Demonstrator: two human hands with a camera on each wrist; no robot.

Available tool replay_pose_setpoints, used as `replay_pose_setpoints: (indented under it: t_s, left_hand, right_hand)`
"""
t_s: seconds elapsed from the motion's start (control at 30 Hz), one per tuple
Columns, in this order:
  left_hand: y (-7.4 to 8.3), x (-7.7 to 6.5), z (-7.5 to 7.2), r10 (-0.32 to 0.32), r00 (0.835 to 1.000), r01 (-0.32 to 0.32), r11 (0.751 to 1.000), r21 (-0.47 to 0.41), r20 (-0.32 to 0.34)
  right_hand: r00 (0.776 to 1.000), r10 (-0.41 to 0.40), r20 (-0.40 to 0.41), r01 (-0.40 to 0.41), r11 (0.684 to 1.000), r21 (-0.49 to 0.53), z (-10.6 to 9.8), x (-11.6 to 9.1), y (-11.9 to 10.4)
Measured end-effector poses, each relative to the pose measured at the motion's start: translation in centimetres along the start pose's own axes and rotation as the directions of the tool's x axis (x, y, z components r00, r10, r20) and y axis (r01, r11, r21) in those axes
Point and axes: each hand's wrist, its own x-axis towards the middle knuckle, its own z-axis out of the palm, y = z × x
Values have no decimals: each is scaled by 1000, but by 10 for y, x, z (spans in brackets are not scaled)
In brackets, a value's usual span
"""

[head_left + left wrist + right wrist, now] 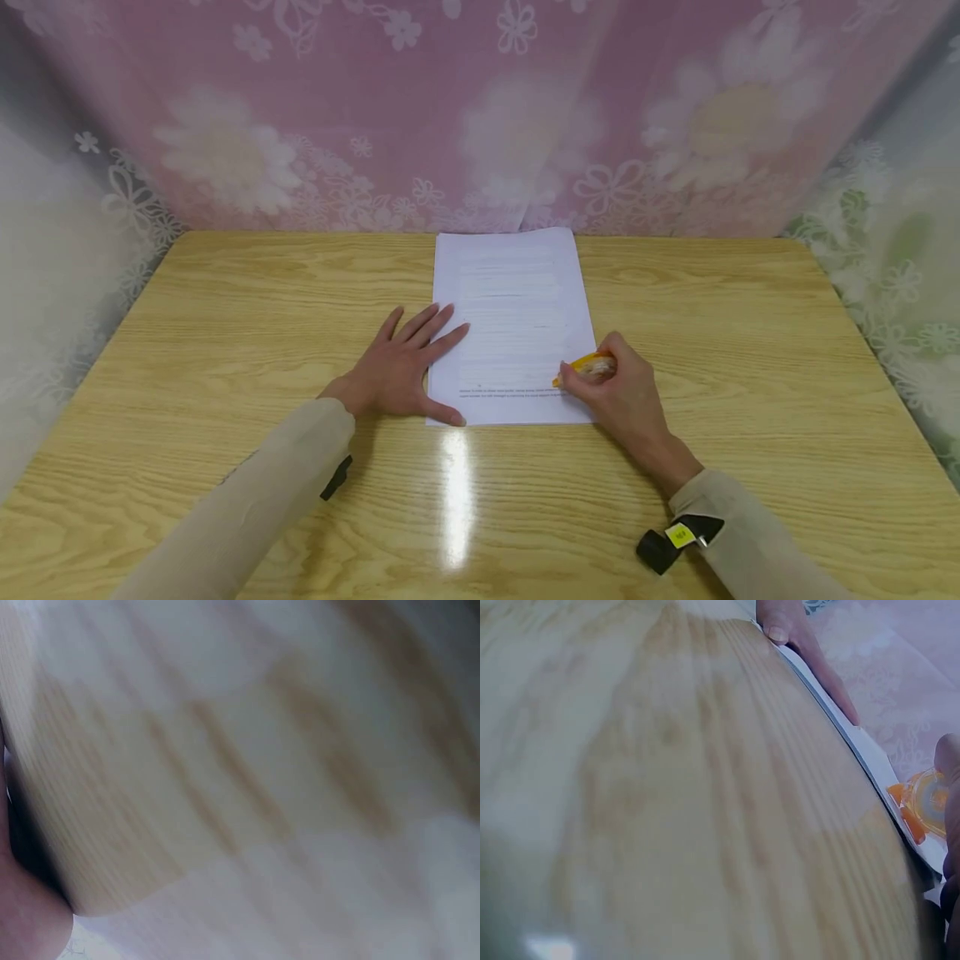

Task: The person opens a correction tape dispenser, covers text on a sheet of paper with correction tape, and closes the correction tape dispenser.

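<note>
A stack of white printed paper (510, 283) lies on the table. Two dark lines of text show near its lower edge, with mostly pale bands above them. On its left edge rests my left hand (397, 367), fingers spread and thumb near the bottom corner. My right hand (630, 404) pinches an orange correction tape dispenser (592, 365) between thumb and fingers, its tip at the right end of the text lines. In the right wrist view the dispenser (928, 801) shows a round reel through its clear body. The left wrist view holds mostly blurred tabletop.
The wood-grain table (247, 333) runs out on both sides of the paper. A pink flowered cloth (420, 108) hangs behind its far edge. A black wrist camera (662, 550) is strapped at the right sleeve.
</note>
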Motion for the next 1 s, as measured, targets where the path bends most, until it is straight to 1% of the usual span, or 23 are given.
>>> replay_pose_setpoints:
  t_s: [0.2, 0.43, 0.57, 0.67, 0.77, 0.83, 1.0]
  left_hand:
    - [-1, 0, 0, 1, 1000, -1, 1000, 1, -4]
    - [-1, 0, 0, 5, 1000, -5, 1000, -2, -6]
    - [-1, 0, 1, 1, 1000, -1, 1000, -1, 7]
    - [-2, 1, 1, -5, 1000, 5, 1000, 1, 17]
    - [-2, 0, 2, -3, 1000, 3, 1000, -5, 13]
    - [-2, 0, 2, 1, 1000, -1, 1000, -7, 9]
    - [-1, 0, 0, -1, 1000, 1, 1000, -4, 0]
  right_hand:
    - [1000, 20, 11, -19, 1000, -20, -5, 2, 1]
    - [1000, -5, 11, 5, 999, -34, -7, 1, 3]
    - [1000, -8, 7, 8, 1000, -22, -7, 0, 4]
    - [1000, -26, -9, 26, 1000, 18, -6, -1, 5]
    - [999, -35, -15, 35, 998, 57, -5, -2, 6]
    - [999, -31, -9, 31, 997, 72, -5, -1, 7]
    - [999, -36, 39, 35, 999, 25, -4, 0, 7]
